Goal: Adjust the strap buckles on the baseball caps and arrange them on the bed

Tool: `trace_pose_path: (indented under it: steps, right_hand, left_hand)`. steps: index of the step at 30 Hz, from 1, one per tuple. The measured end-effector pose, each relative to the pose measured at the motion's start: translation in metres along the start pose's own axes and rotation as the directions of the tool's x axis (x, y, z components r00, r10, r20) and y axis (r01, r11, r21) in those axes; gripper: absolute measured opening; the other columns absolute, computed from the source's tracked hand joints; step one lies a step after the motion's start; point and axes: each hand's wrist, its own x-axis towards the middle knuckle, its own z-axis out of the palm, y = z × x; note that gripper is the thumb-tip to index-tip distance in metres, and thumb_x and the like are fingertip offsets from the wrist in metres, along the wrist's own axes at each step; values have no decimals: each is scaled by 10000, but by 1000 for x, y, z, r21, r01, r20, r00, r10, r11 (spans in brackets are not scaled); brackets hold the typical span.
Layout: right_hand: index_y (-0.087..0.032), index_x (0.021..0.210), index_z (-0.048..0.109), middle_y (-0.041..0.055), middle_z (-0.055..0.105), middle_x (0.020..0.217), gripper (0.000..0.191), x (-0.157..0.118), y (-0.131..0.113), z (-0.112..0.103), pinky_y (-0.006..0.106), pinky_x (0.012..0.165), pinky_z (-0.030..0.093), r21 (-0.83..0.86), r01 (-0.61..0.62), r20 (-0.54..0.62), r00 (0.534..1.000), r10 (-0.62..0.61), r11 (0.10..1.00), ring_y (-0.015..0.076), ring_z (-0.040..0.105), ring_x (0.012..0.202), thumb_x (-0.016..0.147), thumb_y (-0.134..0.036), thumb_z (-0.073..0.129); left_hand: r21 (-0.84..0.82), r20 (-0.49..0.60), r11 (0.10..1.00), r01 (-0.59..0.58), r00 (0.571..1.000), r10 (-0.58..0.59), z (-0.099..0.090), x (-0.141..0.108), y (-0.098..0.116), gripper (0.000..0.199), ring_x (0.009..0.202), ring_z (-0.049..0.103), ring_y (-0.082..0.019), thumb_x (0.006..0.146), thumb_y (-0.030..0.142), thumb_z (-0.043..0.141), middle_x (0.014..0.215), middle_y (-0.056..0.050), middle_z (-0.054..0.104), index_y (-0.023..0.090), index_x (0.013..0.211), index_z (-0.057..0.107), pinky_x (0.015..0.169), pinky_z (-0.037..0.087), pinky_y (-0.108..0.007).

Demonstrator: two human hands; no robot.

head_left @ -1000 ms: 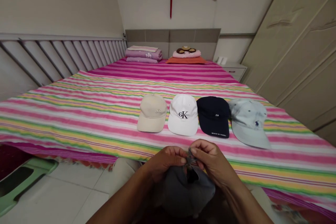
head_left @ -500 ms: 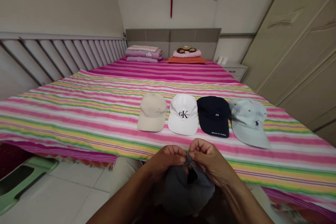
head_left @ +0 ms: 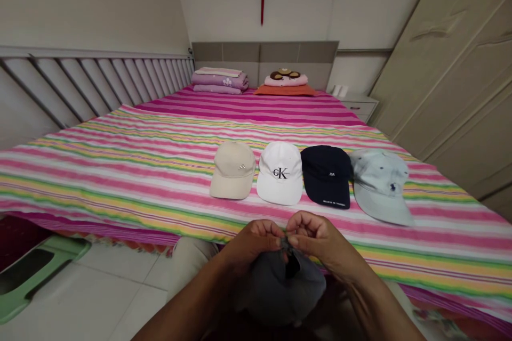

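A dark grey cap (head_left: pixel 280 290) hangs low in front of me, its back opening facing up. My left hand (head_left: pixel 256 242) pinches one side of the strap above that opening. On the other side, my right hand (head_left: pixel 314 234) pinches the strap too, and the fingertips of both hands nearly meet. Beyond them four caps lie in a row on the striped bed: a beige cap (head_left: pixel 233 170), a white cap (head_left: pixel 279 173), a navy cap (head_left: pixel 326 176) and a pale grey-green cap (head_left: pixel 381 186).
Folded purple bedding (head_left: pixel 220 82) and a pink and orange pile (head_left: pixel 285 85) rest by the headboard (head_left: pixel 280 53). A green stool (head_left: pixel 52 266) stands on the floor at left. A white nightstand (head_left: pixel 360 106) is at the back right, beside wardrobe doors.
Both hands keep their pinch on the cap's strap, with only slight finger movement. The view has shifted very slightly.
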Motion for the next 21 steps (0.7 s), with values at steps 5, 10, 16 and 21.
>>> trace_pose_path:
  steps: [5, 10, 16, 21]
  right_hand:
    - [-170, 745, 533, -43, 519, 524, 187, 0, 5, -4, 188, 441, 279, -27, 55, -36, 998, -56, 998, 67, 433, 448, 667, -299, 644]
    - [-179, 708, 511, -54, 481, 476, 175, -1, 10, 3, 198, 432, 294, -121, 91, -64, 993, -100, 988, 82, 441, 425, 666, -288, 642]
    - [-207, 894, 583, 100, 581, 1047, 172, -11, 13, 13, 312, 609, 427, -792, 397, -10, 752, -659, 464, 164, 549, 669, 722, -214, 578]
    - [-194, 964, 607, 110, 600, 1054, 235, -14, 16, 19, 359, 657, 401, -948, 299, 280, 608, -743, -113, 219, 539, 780, 741, -160, 544]
  left_hand:
    - [1, 8, 999, -39, 999, 39, 0, 1, 1, 187, 486, 579, -108, 593, 210, 707, 585, -57, 658, 98, 693, 595, 493, 424, -191]
    - [28, -18, 999, -33, 999, 34, 5, -2, 2, 182, 504, 587, -106, 592, 192, 709, 574, -50, 655, 104, 679, 575, 521, 434, -195]
    - [-22, -68, 998, -61, 996, 59, 2, 0, 2, 197, 465, 545, -78, 592, 193, 715, 565, -22, 627, 107, 679, 561, 475, 395, -170]
    - [-54, -64, 996, -72, 996, 69, -1, 2, 1, 209, 474, 532, -76, 583, 204, 722, 561, -17, 605, 98, 663, 561, 479, 384, -170]
